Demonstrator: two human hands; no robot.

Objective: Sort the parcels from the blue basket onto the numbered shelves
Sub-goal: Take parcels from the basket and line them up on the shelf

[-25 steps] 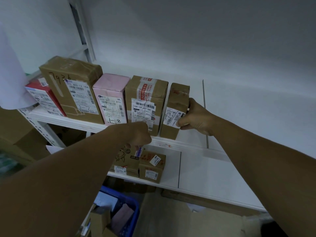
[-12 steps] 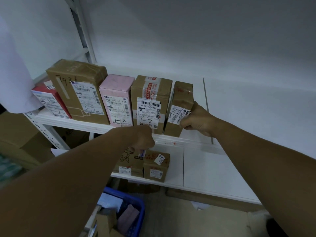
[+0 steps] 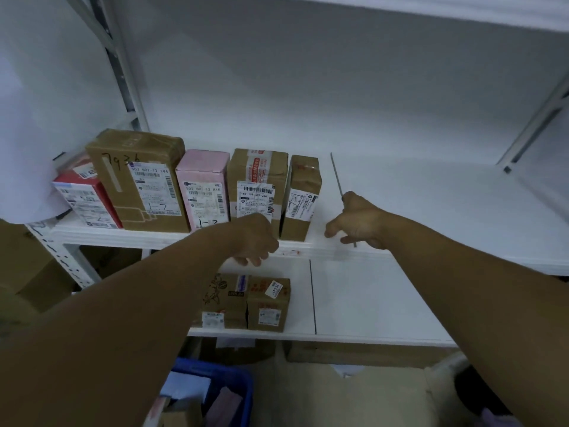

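Observation:
Several parcels stand in a row on the upper white shelf (image 3: 431, 211): a red box (image 3: 89, 204), a large brown box (image 3: 141, 180), a pink box (image 3: 204, 189), a taped brown box (image 3: 257, 183) and a narrow brown parcel (image 3: 300, 195) at the right end. My right hand (image 3: 358, 223) hovers just right of the narrow parcel, apart from it, fingers spread and holding nothing. My left hand (image 3: 254, 240) hangs loosely curled in front of the shelf edge, below the taped box, with nothing in it. The blue basket (image 3: 234, 383) with parcels sits at the bottom.
Two small brown boxes (image 3: 246, 302) stand side by side on the lower shelf (image 3: 369, 303). A metal upright (image 3: 123, 66) runs at the left, another at the far right. Cardboard boxes lie under the shelves and at the left.
My right hand has let go of the narrow brown parcel and drawn away to its right. The parcel now stands on the shelf by itself. My left hand dropped slightly.

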